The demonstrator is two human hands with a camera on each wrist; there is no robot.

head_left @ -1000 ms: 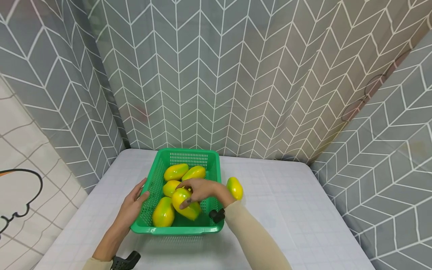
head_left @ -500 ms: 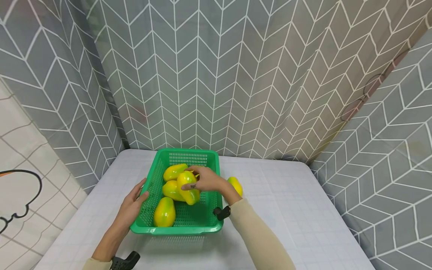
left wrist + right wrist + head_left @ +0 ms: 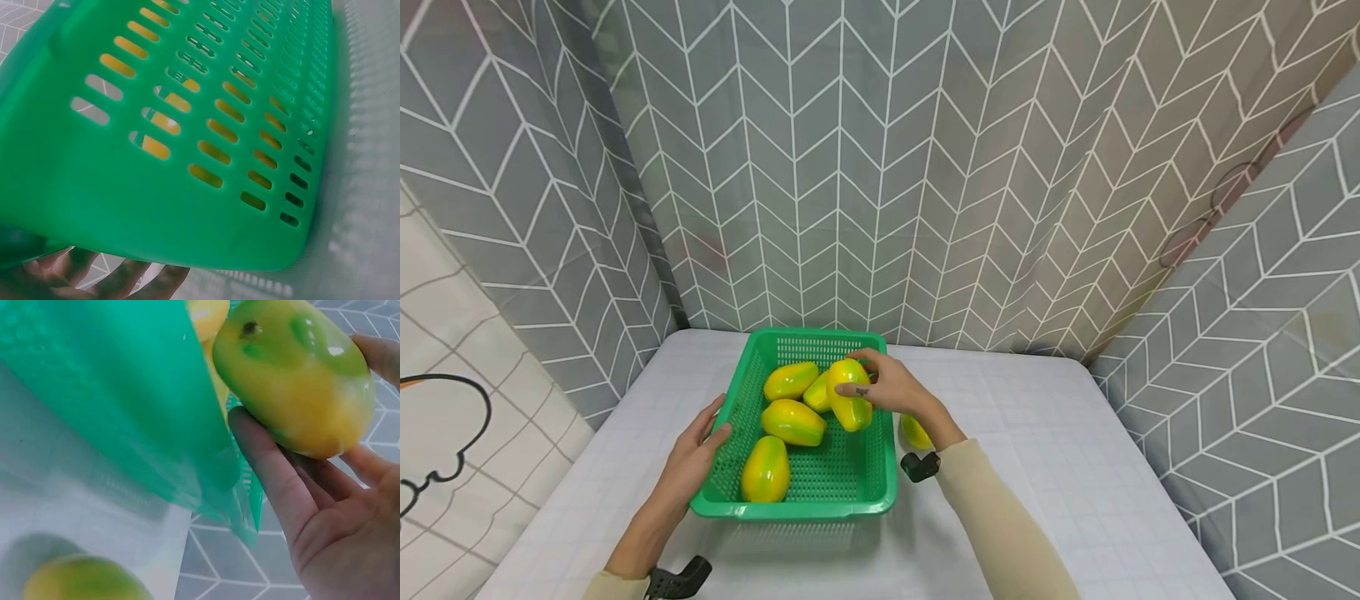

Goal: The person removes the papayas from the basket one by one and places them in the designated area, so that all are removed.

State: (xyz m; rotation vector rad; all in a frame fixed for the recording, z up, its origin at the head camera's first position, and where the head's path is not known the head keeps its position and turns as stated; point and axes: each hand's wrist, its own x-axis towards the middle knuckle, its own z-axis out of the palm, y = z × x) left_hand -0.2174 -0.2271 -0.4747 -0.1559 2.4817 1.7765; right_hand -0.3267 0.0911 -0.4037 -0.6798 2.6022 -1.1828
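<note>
A green perforated plastic basket stands on the table with several yellow-green mangoes inside, among them one at the front left and one in the middle. My right hand grips another mango over the basket's right side, thumb on the near side. In the right wrist view this held mango sits between spread fingers, its dark stem spot facing the basket rim. My left hand holds the basket's left rim, thumb at the top edge. Its fingers show along the basket's outer wall in the left wrist view.
One mango lies on the table right of the basket, partly hidden by the right wrist. The white-covered table extends to the right. Grey patterned curtains hang behind and on both sides.
My right hand has carried the held mango from the basket's front middle back and right toward the right rim. The left hand and basket have stayed in place.
</note>
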